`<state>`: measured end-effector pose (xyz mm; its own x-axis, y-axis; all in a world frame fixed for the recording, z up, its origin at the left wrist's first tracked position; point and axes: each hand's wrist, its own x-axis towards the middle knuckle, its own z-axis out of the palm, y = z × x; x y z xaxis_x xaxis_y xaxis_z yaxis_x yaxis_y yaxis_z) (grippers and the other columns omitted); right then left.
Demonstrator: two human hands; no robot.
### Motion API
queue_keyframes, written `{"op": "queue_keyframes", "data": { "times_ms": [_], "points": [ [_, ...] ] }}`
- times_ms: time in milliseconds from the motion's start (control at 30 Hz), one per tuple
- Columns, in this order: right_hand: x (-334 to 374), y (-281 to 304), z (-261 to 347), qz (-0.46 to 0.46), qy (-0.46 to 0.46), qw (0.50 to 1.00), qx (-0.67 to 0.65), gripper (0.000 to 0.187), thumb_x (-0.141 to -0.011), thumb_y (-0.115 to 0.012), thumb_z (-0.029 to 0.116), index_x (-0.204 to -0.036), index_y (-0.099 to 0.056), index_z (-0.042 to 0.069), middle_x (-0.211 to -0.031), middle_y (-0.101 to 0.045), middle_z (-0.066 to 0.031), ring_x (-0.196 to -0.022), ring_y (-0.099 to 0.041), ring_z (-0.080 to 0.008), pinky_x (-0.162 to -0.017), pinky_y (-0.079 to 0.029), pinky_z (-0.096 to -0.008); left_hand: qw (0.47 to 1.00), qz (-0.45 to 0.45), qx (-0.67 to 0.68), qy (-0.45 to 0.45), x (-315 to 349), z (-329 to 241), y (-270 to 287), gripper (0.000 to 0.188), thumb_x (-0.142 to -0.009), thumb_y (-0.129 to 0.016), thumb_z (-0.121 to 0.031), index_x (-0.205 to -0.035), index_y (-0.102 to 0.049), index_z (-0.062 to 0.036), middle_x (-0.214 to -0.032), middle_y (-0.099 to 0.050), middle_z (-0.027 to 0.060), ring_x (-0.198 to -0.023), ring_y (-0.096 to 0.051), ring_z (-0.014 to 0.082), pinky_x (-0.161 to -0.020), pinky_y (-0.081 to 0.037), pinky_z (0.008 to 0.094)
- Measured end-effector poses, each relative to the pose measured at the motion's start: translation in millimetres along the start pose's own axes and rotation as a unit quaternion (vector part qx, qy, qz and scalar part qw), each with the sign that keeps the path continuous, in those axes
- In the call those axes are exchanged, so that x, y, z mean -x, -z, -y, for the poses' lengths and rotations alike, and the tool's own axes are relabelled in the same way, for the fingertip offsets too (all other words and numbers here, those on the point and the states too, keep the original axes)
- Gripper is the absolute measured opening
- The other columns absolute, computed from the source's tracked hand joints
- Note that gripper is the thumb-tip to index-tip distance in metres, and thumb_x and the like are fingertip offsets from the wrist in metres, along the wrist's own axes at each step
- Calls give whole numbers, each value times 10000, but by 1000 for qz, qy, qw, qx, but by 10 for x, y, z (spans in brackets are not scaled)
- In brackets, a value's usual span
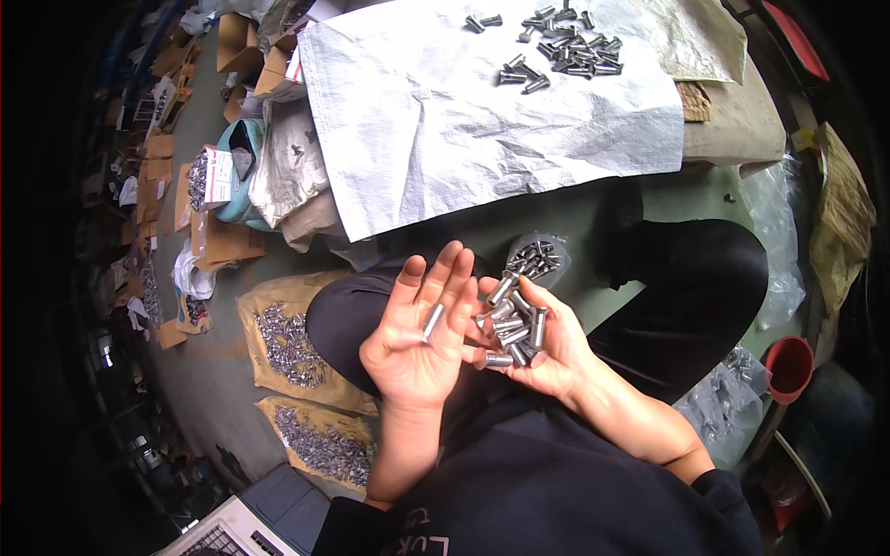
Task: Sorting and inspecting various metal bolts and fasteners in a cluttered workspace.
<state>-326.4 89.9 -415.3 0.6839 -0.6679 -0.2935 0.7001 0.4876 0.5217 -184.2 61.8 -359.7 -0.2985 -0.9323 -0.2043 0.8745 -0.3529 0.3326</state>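
Observation:
My left hand (415, 347) is open, palm up, with its fingers stretched out. One small shiny metal rivet (432, 323) lies loose across it at the base of the fingers. Cupped beside it, my right hand (556, 357) holds a heap of silvery, flat-headed rivets (510, 329). Its fingertips are partly hidden behind the heap and my left hand. Just beyond my hands, a clear plastic bag (554, 269) on the floor contains more of the same metal pieces.
Ahead, a white woven sheet (399, 130) covers a low surface, with loose rivets (579, 51) at its far side. Sacks heaped with metal parts (292, 347) lie left of my knee. Cardboard boxes (227, 239) stand farther left. A red bucket (791, 366) is at right.

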Motion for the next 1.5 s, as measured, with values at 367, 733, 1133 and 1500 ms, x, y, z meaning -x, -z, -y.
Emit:
{"op": "queue_keyframes", "data": {
  "times_ms": [367, 733, 1133, 1500],
  "points": [
    [62, -23, 37, -42, -51, 989, 134, 389, -885, -388, 363, -1104, -481, 55, -929, -580, -125, -714, -586, -230, -491, -512, -375, 897, -168, -409, 23, 72, 40, 131, 209, -833, -539, -149, -976, -532, 4, -719, -499, 17, -515, -405, 54, -429, -312, 161],
    [110, -70, 60, -80, -78, 959, 260, 349, -880, -408, 351, -998, -519, 43, -866, -611, -114, -629, -593, -201, -352, -436, -260, 833, -51, -536, 127, -42, -8, 169, 144, -789, -595, -57, -907, -589, 26, -852, -555, 48, -641, -498, 65, -540, -404, 179],
    [14, 17, 108, 69, 9, 993, 91, 496, -861, -440, 334, -1274, -358, 73, -1336, -297, -180, -1236, -264, -371, -977, -263, -539, 982, -110, -106, 112, -45, -219, 218, 176, -803, -509, -187, -878, -501, -28, -737, -465, 81, -671, -462, 185, -484, -411, 252],
    [-50, 12, 97, 105, 4, 988, 114, 540, -854, -447, 280, -1313, -274, 54, -1334, -318, -148, -1200, -358, -278, -979, -321, -410, 660, 19, -750, -29, 145, 34, -146, 255, -643, -706, 0, -879, -610, -11, -689, -592, 55, -581, -541, 98, -523, -417, 216]
  ]
}}
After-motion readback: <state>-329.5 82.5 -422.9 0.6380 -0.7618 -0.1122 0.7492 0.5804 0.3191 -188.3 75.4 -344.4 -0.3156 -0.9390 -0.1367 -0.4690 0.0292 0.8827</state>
